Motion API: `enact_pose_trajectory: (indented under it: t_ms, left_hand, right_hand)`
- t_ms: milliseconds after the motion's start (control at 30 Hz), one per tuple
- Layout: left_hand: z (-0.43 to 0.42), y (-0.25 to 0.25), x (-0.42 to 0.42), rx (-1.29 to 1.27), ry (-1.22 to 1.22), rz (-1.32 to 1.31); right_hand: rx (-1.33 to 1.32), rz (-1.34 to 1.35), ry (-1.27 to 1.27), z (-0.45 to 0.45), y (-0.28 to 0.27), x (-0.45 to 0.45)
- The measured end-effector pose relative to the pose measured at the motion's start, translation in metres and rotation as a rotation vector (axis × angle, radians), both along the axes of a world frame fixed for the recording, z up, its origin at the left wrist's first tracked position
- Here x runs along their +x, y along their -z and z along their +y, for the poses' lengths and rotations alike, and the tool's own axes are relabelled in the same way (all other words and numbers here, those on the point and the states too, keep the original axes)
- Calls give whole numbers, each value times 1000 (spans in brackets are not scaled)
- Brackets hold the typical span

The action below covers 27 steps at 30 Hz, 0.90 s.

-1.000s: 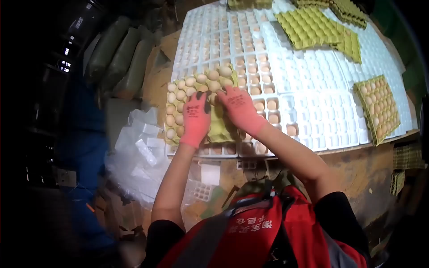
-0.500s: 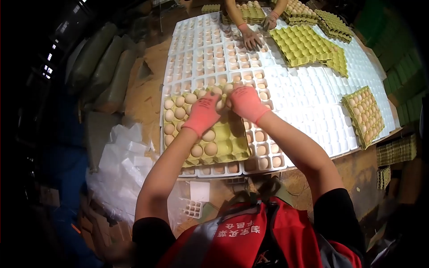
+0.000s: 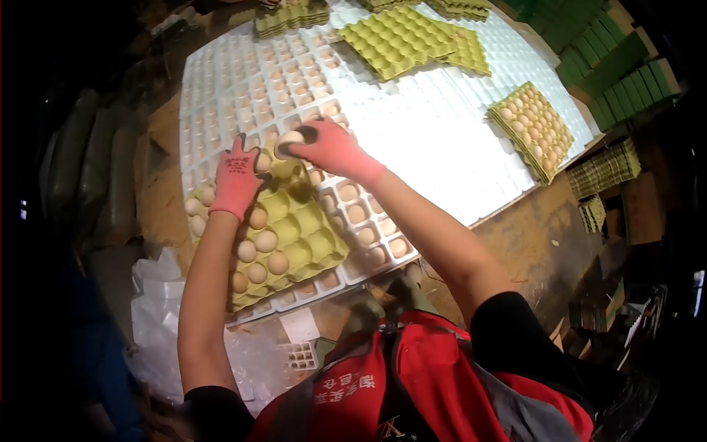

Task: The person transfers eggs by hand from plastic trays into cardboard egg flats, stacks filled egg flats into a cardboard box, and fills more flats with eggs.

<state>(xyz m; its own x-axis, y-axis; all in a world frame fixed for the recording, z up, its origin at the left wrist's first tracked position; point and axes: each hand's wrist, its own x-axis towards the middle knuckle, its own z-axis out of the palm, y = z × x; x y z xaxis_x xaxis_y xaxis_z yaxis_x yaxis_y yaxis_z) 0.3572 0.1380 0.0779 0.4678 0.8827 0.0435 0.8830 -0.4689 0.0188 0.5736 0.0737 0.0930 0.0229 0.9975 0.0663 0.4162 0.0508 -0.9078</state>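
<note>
My right hand, in a pink glove with dark fingertips, is closed on an egg above the far edge of the yellow-green egg tray. My left hand, gloved alike, rests over the left part of that tray with its fingers apart. Another egg sits beside its thumb and fingers. Several eggs stand in the tray's near left cups, while its right cups are bare. Under the tray lie white plastic trays with eggs in their compartments.
More white trays cover the table. Yellow-green trays lie at the back, and a tray stack topped with eggs sits at the right edge. Clear plastic wrap is on the left floor. Green boxes stand at the far right.
My view has swung right, so the table appears further left. My hands have moved apart; the right one now shows an egg in its fingers. The co-worker's hands have nearly left view.
</note>
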Motion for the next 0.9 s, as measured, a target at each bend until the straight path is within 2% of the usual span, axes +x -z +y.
enact_pose_trajectory:
  t_ms: [33, 67, 133, 167, 200, 233, 300, 333, 400, 433, 500, 533, 567, 633, 667, 700, 767, 800, 833, 900]
  left_hand:
    - [9, 1, 2, 10, 20, 45]
    - [17, 5, -2, 0, 45, 11]
    - [21, 7, -7, -12, 51, -92]
    - [32, 22, -20, 58, 79, -255]
    - [36, 22, -25, -134, -4, -602]
    - [36, 18, -22, -331, -80, -938]
    - [-57, -80, 52, -869, -459, -1280]
    - [-49, -59, 59, -1079, -297, -1319]
    - [-57, -32, 88, -1318, -229, -1280]
    - [-70, -31, 118, -1342, -314, -1217]
    - [-62, 31, 162, -1196, -88, -937]
    - [-73, 48, 190, -723, 60, -675]
    - [-86, 63, 217, -258, 186, -395]
    - [-84, 94, 249, -42, 267, 122]
    - [-88, 91, 257, -139, 281, 229]
    - [-97, 95, 256, -138, 221, 52]
    - [-130, 100, 247, -126, 115, -286]
    - [-140, 101, 246, -227, 93, -279]
    - [-151, 101, 248, -239, 109, -121]
    - [-150, 105, 258, -328, 167, 23]
  right_hand:
    - [-213, 402, -23, -15, 15, 27]
    - [-330, 624, 32, -38, 29, 50]
    - [-353, 319, 227, -69, 67, 107]
    - [-354, 56, 333, -77, 82, 134]
    - [-201, -407, 598, -80, 102, 144]
    - [-310, -453, 529, -82, 104, 162]
    - [-300, -611, 367, -82, 122, 183]
    - [-248, -634, 353, -80, 121, 193]
    - [-157, -669, 322, -83, 118, 208]
    - [-180, -670, 291, -85, 116, 217]
    - [-229, -681, 225, -91, 114, 234]
    - [-100, -585, 331, -94, 122, 242]
    - [-103, -494, 351, -95, 121, 245]
    - [-116, -304, 385, -95, 116, 241]
    - [-46, -201, 356, -96, 119, 230]
    - [-39, -165, 265, -97, 120, 222]
    - [145, -397, 164, -96, 142, 210]
    - [154, -377, 164, -98, 148, 214]
    - [164, -359, 154, -101, 148, 215]
    - [172, -308, 152, -103, 146, 223]
